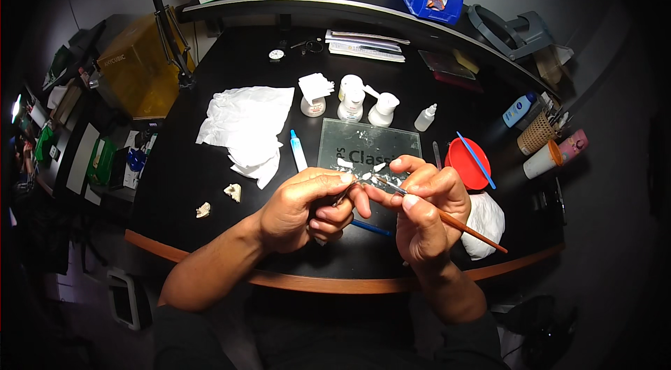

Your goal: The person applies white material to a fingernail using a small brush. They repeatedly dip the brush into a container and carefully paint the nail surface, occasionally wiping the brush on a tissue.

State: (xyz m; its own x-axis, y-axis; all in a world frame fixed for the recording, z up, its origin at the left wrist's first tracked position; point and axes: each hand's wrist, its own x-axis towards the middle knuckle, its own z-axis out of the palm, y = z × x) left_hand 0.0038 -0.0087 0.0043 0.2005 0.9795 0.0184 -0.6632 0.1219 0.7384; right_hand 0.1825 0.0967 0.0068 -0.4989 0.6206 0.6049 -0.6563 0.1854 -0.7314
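Note:
My right hand (428, 212) is closed round a thin brush (470, 227) with a brown wooden handle, its tip pointing left. Facing it, my left hand (307, 205) pinches something small and dark that its fingers mostly hide. The brush tip is close to the left fingertips, but whether it touches anything there is too small to tell. Both hands are above the near part of a glass slab (381, 143), which carries several white dabs (379, 168) of material. A blue stick-like tool (370, 227) lies partly under the hands.
White bottles (381, 110) and a dropper bottle (425, 117) stand behind the slab. White cloth (246, 125), a blue-capped tube (298, 152) and two tooth-model pieces (233, 191) lie leftward. On the right are a red bowl (461, 173), a blue stick (477, 160) and white wadding (485, 227).

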